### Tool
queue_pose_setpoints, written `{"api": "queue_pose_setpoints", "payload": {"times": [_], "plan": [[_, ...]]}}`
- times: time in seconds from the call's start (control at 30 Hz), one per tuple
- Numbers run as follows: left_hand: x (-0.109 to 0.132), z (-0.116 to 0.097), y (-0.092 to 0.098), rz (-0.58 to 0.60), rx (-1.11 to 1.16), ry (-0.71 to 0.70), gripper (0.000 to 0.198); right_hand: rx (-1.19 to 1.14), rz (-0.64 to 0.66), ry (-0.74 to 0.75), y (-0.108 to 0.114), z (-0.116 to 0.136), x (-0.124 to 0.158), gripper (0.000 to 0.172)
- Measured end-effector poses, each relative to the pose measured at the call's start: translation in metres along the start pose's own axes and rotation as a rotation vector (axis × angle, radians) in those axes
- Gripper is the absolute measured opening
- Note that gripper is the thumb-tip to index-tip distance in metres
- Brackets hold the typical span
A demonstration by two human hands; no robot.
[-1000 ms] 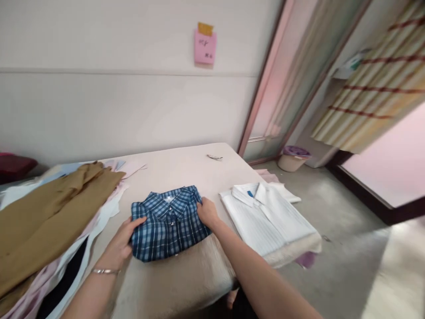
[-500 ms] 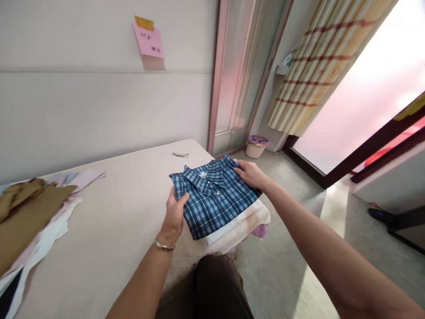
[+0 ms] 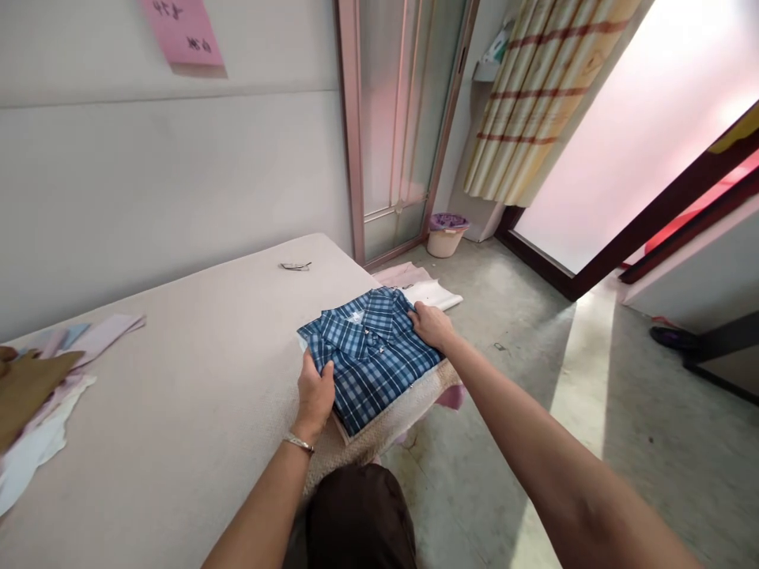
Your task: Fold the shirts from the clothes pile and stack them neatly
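A folded blue plaid shirt (image 3: 371, 359) lies on top of a folded white shirt at the right corner of the cloth-covered table (image 3: 195, 395); only a thin white edge (image 3: 341, 431) shows under it. My left hand (image 3: 315, 389) grips the plaid shirt's left edge, thumb on top. My right hand (image 3: 432, 325) rests on its right edge, fingers curled over the cloth. A bracelet is on my left wrist.
A pile of tan, pink and white garments (image 3: 32, 399) lies at the table's left. A small metal clip (image 3: 295, 266) sits near the far edge. Folded pale cloths (image 3: 424, 288) lie past the corner. A bin (image 3: 446, 234) stands by the door.
Both hands carried the plaid shirt from the table's middle to the right and set it down on the white shirt. My view swung right with it.
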State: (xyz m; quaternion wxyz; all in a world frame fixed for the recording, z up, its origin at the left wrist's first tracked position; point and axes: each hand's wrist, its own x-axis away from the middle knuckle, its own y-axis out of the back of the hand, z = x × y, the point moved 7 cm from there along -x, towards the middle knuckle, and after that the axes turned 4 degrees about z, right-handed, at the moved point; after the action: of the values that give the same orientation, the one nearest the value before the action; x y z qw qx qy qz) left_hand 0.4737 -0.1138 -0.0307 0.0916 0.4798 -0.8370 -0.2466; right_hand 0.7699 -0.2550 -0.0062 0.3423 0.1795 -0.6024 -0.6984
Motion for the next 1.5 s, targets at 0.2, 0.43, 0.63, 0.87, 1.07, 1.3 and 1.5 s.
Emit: {"api": "queue_pose_setpoints", "payload": {"times": [0.2, 0.43, 0.63, 0.87, 1.07, 1.3, 1.5], "plan": [[0.006, -0.007, 0.010, -0.015, -0.221, 0.054, 0.054, 0.024, 0.024, -0.038, 0.000, 0.002, 0.010, 0.035], [0.009, -0.078, 0.021, -0.208, -0.638, -0.371, 0.073, 0.040, -0.301, 0.024, 0.033, 0.047, 0.022, 0.058], [-0.019, -0.048, -0.044, -0.084, -0.715, -0.357, 0.079, -0.020, -0.145, 0.164, -0.019, 0.095, -0.008, 0.080], [-0.023, -0.028, -0.048, -0.049, -0.730, -0.335, 0.079, -0.040, -0.105, 0.155, -0.039, 0.086, -0.018, 0.080], [0.000, -0.072, -0.031, 0.038, -0.701, -0.455, 0.078, -0.115, 0.029, 0.179, -0.001, 0.075, 0.002, 0.078], [0.036, -0.051, -0.063, 0.299, -0.717, -0.557, 0.090, -0.025, 0.019, 0.167, -0.028, 0.051, 0.027, 0.081], [0.032, -0.048, -0.071, 0.389, -0.782, -0.501, 0.093, -0.001, 0.018, 0.145, -0.044, 0.050, 0.021, 0.079]]}}
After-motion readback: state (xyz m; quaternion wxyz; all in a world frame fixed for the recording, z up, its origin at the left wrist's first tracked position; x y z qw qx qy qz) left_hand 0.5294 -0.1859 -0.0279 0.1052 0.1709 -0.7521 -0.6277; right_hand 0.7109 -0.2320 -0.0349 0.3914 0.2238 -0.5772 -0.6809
